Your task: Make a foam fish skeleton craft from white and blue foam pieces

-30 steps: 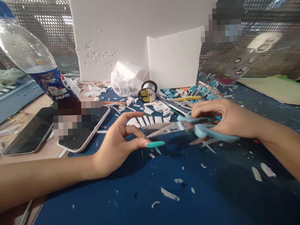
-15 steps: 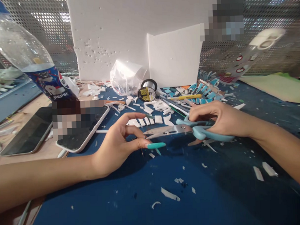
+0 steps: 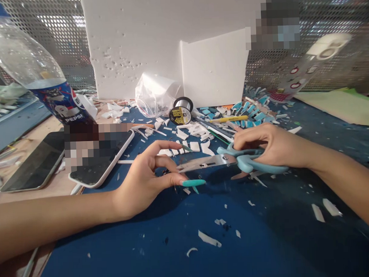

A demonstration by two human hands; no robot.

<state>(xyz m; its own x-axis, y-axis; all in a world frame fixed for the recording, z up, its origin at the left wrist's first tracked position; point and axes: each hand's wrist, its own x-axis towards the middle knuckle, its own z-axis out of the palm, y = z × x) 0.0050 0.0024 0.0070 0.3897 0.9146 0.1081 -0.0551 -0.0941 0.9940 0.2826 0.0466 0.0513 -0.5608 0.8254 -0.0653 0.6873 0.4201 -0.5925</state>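
Note:
Light-blue-handled scissors (image 3: 211, 161) lie across the middle of the view, with my right hand (image 3: 271, 145) closed round their handles. The blades look nearly together and point left. At their tips is my left hand (image 3: 145, 178), its long turquoise nails reaching past the blades. The thumb and curled middle finger come close together there; anything small and dark between them is too hard to make out. My left index finger extends above the blades. Small white cut pieces (image 3: 195, 147) lie in a row just behind the scissors.
Two phones (image 3: 103, 161) lie at left beside a cola bottle (image 3: 62, 98). A spool of line (image 3: 181, 112), a clear plastic bag (image 3: 157, 95) and a yellow pen (image 3: 229, 119) sit among scraps before a white foam board (image 3: 132, 35). Scraps dot the blue mat (image 3: 131, 253).
The scissor blades have drawn closer together. My left index finger has stretched slightly to the right and down, and the thumb has shifted a little. My right hand is almost unmoved.

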